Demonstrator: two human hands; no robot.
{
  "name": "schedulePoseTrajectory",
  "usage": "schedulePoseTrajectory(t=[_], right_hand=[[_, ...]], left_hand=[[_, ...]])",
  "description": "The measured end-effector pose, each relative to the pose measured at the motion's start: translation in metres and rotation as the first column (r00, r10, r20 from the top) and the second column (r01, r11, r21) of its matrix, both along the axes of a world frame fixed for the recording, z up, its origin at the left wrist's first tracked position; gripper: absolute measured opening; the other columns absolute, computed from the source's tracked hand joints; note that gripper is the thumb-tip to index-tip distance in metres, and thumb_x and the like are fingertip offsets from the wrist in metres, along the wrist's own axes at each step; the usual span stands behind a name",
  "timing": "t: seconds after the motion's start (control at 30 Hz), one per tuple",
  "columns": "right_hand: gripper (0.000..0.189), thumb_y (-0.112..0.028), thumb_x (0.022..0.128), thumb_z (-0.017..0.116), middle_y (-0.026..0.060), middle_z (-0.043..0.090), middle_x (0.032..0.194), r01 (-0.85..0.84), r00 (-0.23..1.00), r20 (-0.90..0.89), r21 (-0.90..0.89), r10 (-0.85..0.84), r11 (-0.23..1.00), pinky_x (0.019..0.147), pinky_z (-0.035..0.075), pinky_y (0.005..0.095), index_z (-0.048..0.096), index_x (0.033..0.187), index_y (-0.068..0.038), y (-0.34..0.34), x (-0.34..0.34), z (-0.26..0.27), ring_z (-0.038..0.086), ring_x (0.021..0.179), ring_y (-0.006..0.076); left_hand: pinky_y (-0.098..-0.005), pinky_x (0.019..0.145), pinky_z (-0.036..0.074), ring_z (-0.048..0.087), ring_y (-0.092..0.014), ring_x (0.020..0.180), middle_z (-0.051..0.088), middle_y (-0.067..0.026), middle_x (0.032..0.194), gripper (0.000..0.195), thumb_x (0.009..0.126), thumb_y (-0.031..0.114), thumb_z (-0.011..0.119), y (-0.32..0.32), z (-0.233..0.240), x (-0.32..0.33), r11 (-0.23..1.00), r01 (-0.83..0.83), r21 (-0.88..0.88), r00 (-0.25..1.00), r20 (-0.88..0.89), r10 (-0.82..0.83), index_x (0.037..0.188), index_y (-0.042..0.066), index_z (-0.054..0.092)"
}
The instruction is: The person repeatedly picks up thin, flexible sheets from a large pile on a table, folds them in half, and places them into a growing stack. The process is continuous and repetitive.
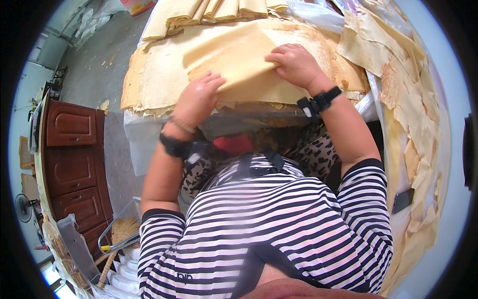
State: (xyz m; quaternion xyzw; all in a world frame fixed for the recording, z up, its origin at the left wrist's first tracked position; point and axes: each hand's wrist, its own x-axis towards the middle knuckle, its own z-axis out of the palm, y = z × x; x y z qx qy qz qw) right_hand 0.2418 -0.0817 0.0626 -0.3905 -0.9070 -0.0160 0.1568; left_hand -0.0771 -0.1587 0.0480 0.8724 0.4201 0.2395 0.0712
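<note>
A thin, pale yellow sheet (235, 56), its material unclear, lies partly lifted over a wide stack of similar sheets (160, 80) on the table before me. My right hand (293, 63) pinches the folded near edge of the thin sheet at its right side. Over the sheet's lower left corner is my left hand (199, 93), blurred, with its fingers stretched along the edge; whether it grips the sheet is hard to tell. Folded bundles of sheets (220, 11) lie along the far side of the stack.
Loose, torn sheets (407, 86) cover the surface to the right, where a phone (403, 200) also lies. Clear plastic (136, 138) hangs from the table's near left corner. Left stand a reddish wooden cabinet (73, 160), a straw broom (125, 230) and a metal tubular frame (112, 228).
</note>
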Motion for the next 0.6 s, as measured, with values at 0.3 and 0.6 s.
schedulePoseTrajectory(t=[0.3,0.6], right_hand=[[0.017,-0.018,0.098,0.071,0.0064,0.075,0.091,-0.177,0.647,-0.615,-0.696,-0.451,0.696,0.079,0.055,0.0291,0.078,0.107,-0.006,-0.049,0.014,-0.024,0.068,0.080,0.0163],[0.038,-0.035,0.097,0.061,0.0213,0.068,0.076,0.522,0.766,-0.270,-0.269,-0.584,0.809,0.065,0.052,0.0496,0.068,0.078,-0.004,-0.028,-0.036,-0.030,0.064,0.071,0.0417]], left_hand=[[-0.0233,0.090,0.050,0.061,-0.007,0.101,0.073,-0.0002,0.116,0.024,0.103,0.013,0.061,-0.026,-0.015,-0.069,0.738,0.002,-0.674,0.615,0.583,0.531,0.121,0.000,0.071],[-0.0464,0.082,0.056,0.072,-0.036,0.093,0.075,-0.0159,0.103,0.041,0.099,0.036,0.064,0.016,-0.023,-0.024,0.602,-0.789,-0.127,0.614,-0.198,0.764,0.129,0.009,0.065]])
